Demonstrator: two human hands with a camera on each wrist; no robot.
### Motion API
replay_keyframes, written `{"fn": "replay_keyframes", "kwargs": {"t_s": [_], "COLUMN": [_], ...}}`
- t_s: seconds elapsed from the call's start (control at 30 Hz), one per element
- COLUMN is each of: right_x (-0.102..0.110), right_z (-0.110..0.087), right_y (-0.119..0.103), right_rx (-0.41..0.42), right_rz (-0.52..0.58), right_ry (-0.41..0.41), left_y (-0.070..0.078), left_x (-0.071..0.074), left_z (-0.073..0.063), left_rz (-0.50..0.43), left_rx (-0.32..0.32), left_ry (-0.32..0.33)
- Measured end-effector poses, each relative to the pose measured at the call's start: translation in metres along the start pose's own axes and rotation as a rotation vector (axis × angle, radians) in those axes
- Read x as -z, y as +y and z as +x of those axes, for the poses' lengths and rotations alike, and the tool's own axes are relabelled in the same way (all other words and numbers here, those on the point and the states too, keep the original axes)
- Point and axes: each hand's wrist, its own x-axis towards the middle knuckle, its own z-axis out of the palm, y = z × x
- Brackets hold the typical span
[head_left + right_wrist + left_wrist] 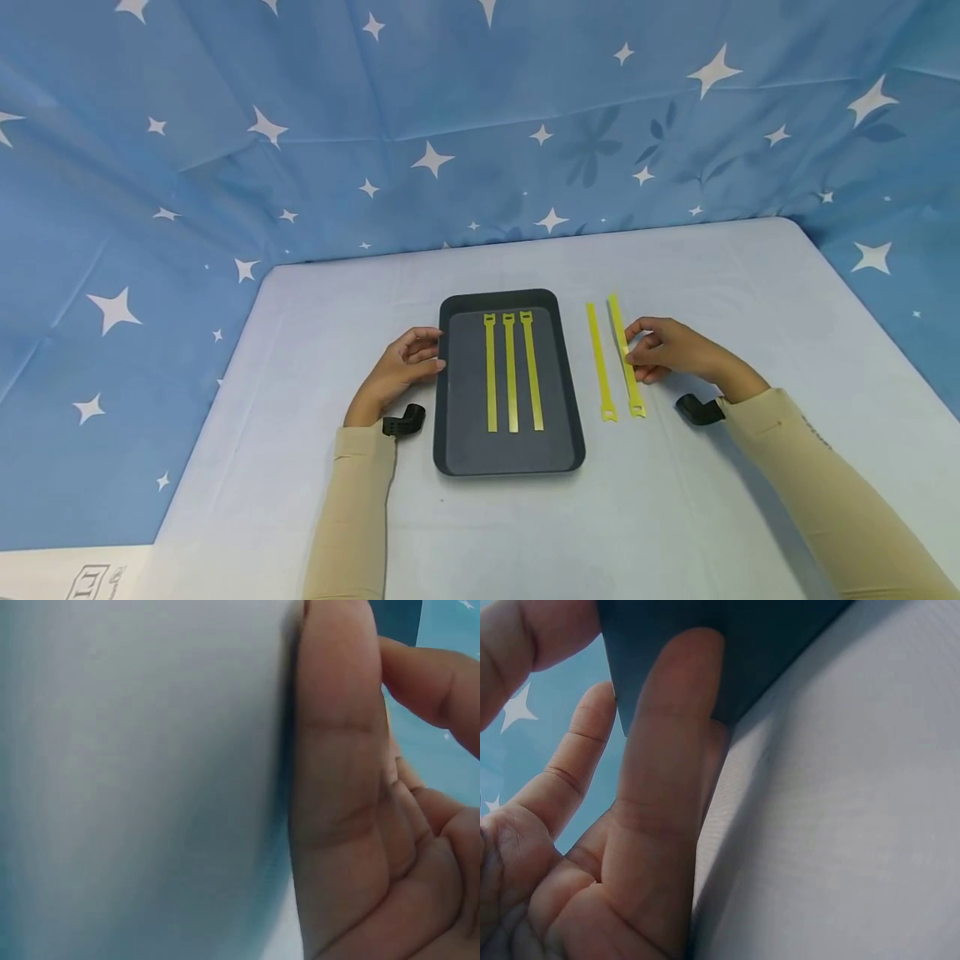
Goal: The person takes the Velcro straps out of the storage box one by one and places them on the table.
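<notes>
A dark grey tray (510,454) lies on the table. Inside it, three yellow hook-and-loop cable ties (512,375) lie side by side, slotted heads at the far end. My left hand (401,367) touches the tray's left wall with thumb and fingertips; in the left wrist view the thumb (660,765) is extended against the dark wall. To the right of the tray, my right hand (671,350) pinches a yellow cable tie (618,321) near its middle, its slotted head towards me. Another cable tie (599,358) lies between that one and the tray. The right wrist view hides the grip behind the thumb (337,750).
A white cloth (720,517) covers the table, whose far edge meets a blue star-patterned curtain (480,117). Black wrist cameras sit at both sleeve cuffs. A pale printed item (45,575) shows at the lower left corner.
</notes>
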Motion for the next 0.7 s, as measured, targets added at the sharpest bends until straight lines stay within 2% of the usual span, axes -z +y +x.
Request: {"fn": "replay_keyframes", "kwargs": {"t_s": [0.33, 0.7], "right_x": [-0.005, 0.005], "right_z": [0.0, -0.007], "right_y": [-0.006, -0.01], "right_rx": [-0.025, -0.016], "right_rz": [-0.163, -0.19], "right_ry": [0.063, 0.092], "left_y": [0.0, 0.0], "left_x": [0.0, 0.001], "left_z": [0.0, 0.0], "left_rz": [-0.009, -0.005], "left_rx": [0.002, 0.007], "left_ry": [0.003, 0.001]}}
